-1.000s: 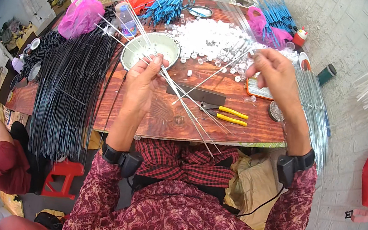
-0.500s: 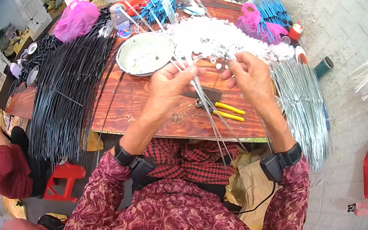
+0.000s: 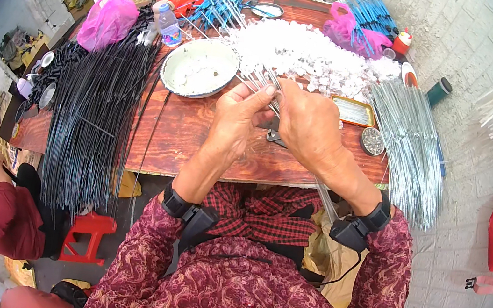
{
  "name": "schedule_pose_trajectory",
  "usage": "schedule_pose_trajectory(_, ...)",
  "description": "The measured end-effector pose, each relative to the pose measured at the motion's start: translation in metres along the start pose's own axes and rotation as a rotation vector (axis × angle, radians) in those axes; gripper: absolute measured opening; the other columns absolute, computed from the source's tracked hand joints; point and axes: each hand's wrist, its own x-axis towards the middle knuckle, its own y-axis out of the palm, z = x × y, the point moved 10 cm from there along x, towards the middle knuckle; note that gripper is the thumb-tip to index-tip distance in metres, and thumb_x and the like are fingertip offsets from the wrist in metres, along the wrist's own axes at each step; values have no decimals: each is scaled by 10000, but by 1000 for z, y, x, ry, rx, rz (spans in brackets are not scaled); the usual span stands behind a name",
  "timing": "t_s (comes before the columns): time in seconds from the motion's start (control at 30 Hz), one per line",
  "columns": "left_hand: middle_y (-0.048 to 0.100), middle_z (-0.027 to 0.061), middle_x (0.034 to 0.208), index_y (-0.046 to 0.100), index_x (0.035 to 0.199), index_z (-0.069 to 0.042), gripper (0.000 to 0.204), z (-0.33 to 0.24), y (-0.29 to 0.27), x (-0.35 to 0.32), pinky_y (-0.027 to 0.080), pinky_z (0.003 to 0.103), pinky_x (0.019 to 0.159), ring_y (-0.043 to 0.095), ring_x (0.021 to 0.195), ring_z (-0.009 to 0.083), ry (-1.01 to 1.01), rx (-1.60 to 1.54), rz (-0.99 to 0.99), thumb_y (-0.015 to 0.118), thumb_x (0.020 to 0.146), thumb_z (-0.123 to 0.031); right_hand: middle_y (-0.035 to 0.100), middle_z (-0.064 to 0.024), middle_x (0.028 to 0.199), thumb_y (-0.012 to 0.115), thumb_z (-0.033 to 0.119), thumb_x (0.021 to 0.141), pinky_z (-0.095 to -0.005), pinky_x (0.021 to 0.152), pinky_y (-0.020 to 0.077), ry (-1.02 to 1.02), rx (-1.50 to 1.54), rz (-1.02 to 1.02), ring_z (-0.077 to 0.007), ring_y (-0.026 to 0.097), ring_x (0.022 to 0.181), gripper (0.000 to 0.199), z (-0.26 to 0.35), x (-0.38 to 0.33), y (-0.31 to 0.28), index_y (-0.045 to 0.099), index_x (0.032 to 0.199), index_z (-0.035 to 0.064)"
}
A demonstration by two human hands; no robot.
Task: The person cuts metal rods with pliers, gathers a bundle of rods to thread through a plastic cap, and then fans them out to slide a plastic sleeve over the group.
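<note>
Several thin silvery rods stick up between my two hands above the middle of the table. My left hand is closed, with thumb and fingers pinching the rods. Right beside it, touching or nearly touching, my right hand is closed about the same rods, back turned up and its fingertips hidden. The rods' lower ends slope down under my right forearm toward my lap. Beneath my hands lies a pair of pliers, mostly covered. Just beyond spreads a heap of small clear-white pieces.
A white enamel basin stands left of my hands, beside black rods overhanging the table edge. To the right are a yellow-rimmed tray of pins, a round tin and silvery wires. Another person sits at far left.
My right hand has moved left from the edge of the white heap to meet my left hand at the rods. The pin tray and tin now show; the pliers' yellow handles are covered.
</note>
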Motion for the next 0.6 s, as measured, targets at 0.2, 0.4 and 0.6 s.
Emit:
schedule_pose_trajectory(0.2,709,27,982,643,1100,-36,226,-9,2,-1,554,224,715,668,839,85,28,49,10,737,938,-162,658,-166,644,614,110,851,-470,498,524,-63,-161,14,-341,689,578,119,14,0,0,572,925,27)
schedule_pose_trajectory(0.4,724,52,1004,622,1068,-41,228,-11,0,0,548,235,713,680,865,95,22,83,-10,753,912,-146,647,-160,616,613,125,855,-459,490,523,-68,-165,-28,-337,688,562,131,13,-2,-1,575,932,26)
schedule_pose_trajectory(0.6,696,21,1015,630,1131,-51,246,-13,-5,2,514,210,706,648,877,70,31,180,-17,737,921,-122,648,-179,602,578,124,885,-476,490,509,78,-141,-75,-352,688,575,99,-35,-4,-26,592,915,31)
